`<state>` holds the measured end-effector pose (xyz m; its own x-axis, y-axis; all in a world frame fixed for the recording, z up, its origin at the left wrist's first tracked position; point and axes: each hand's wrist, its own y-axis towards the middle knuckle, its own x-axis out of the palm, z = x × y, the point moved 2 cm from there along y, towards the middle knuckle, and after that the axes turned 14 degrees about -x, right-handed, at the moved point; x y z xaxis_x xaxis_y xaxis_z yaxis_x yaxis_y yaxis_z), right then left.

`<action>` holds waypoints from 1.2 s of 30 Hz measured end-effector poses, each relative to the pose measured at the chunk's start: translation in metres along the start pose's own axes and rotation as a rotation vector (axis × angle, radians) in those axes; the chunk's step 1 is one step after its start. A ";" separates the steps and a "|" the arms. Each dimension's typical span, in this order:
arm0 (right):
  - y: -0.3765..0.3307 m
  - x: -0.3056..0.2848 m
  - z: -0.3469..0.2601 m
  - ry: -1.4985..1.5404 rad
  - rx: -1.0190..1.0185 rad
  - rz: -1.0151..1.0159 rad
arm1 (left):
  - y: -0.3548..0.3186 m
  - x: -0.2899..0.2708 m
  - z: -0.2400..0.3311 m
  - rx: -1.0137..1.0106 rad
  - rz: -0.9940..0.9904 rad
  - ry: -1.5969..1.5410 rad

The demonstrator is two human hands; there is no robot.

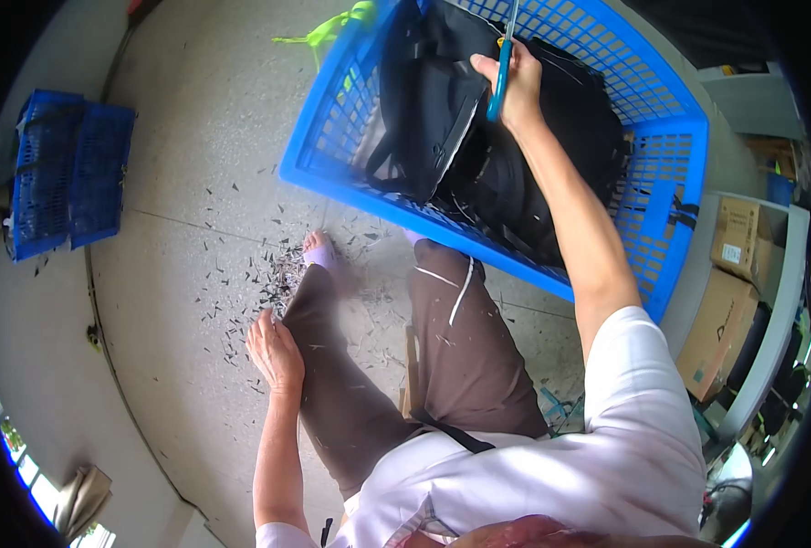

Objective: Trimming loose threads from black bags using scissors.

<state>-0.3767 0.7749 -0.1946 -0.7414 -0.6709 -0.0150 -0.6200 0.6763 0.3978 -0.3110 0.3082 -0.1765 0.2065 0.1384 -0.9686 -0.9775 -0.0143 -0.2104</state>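
A pair of scissors point(498, 87) with teal handles is gripped in my right hand point(521, 89), its metal blade pointing away from me. That hand is over a large blue plastic basket point(638, 173) filled with black fabric pieces point(428, 100), which look like bags with straps. A pale edge runs along one black piece just below the scissors. My left hand point(276, 354) rests beside my left knee, fingers slightly bent and apart, holding nothing. White strips point(461, 292) lie on my right trouser leg.
Small dark and pale scraps point(259, 283) litter the floor around my left foot. Blue crates point(72, 173) stand at the far left. A neon-yellow strap point(337, 32) hangs by the basket's left corner. Cardboard boxes point(716, 338) sit on a grey shelf at the right.
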 end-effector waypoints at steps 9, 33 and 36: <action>-0.146 -0.050 -0.293 -0.056 -0.279 -0.467 | -0.052 -0.134 0.128 0.900 0.453 -0.507; -0.313 -0.164 -0.430 -1.101 -0.245 -0.296 | -0.228 -0.099 0.223 1.320 -1.035 -0.653; -0.330 -0.186 -0.423 -1.076 -0.028 -0.294 | -0.263 -0.081 0.236 1.254 -1.201 -0.631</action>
<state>0.0744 0.5480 0.0651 -0.4110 -0.1817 -0.8933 -0.8122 0.5181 0.2683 -0.0811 0.5343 -0.0111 0.9746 -0.1741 -0.1406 0.1494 0.9741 -0.1700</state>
